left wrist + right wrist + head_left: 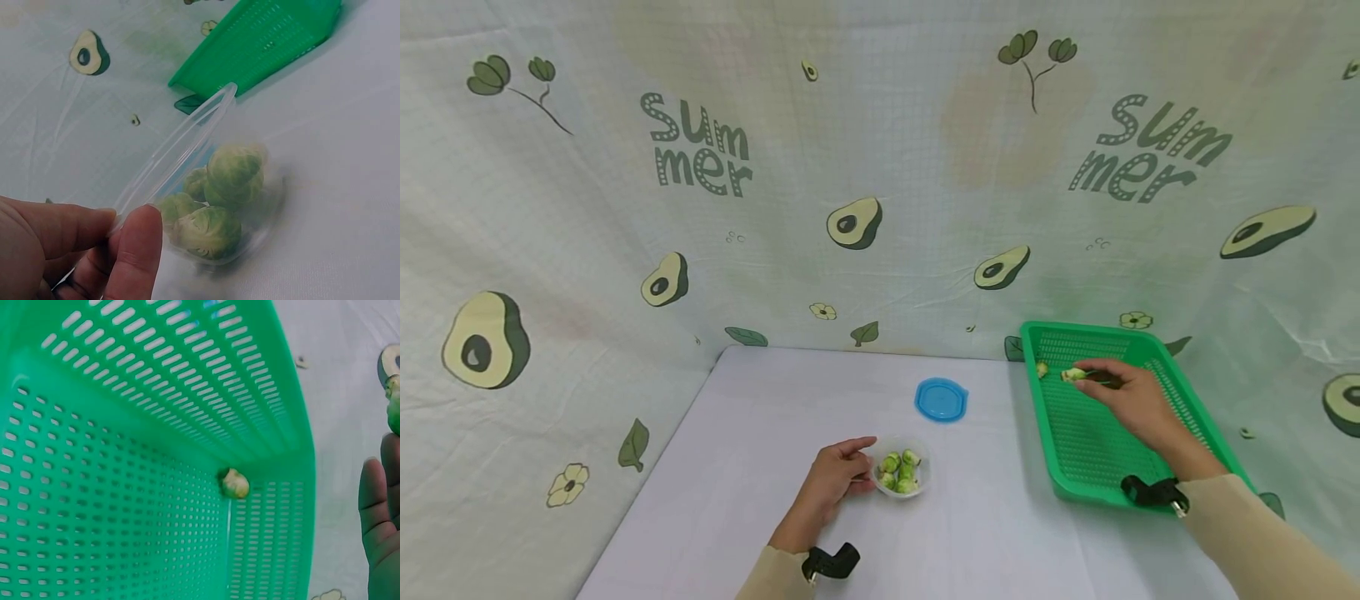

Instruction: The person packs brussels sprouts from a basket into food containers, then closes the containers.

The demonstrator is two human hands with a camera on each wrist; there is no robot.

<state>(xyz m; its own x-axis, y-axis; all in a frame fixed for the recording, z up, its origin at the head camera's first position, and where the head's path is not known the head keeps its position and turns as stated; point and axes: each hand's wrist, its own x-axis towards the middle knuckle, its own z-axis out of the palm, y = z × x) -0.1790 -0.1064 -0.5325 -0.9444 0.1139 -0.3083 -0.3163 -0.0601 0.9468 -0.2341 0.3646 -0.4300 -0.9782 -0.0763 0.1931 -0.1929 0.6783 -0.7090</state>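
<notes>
My left hand (835, 483) pinches the rim of a clear round plastic container (925, 481), as the left wrist view shows close up. Inside the container lie several Brussels sprouts (209, 231). Over the green basket (1054, 467), my right hand (1131, 400) holds one Brussels sprout (1072, 375) between thumb and fingers. Another sprout (235, 484) rests in a corner on the basket's floor. At its right edge, the right wrist view catches only part of the right hand (384, 519) and of the held sprout (394, 403).
A blue lid (942, 400) lies flat on the white table (790, 400), beyond the container. The basket stands at the table's right side, its raised walls around the sprout inside. Behind everything hangs a printed curtain (910, 150) with avocados.
</notes>
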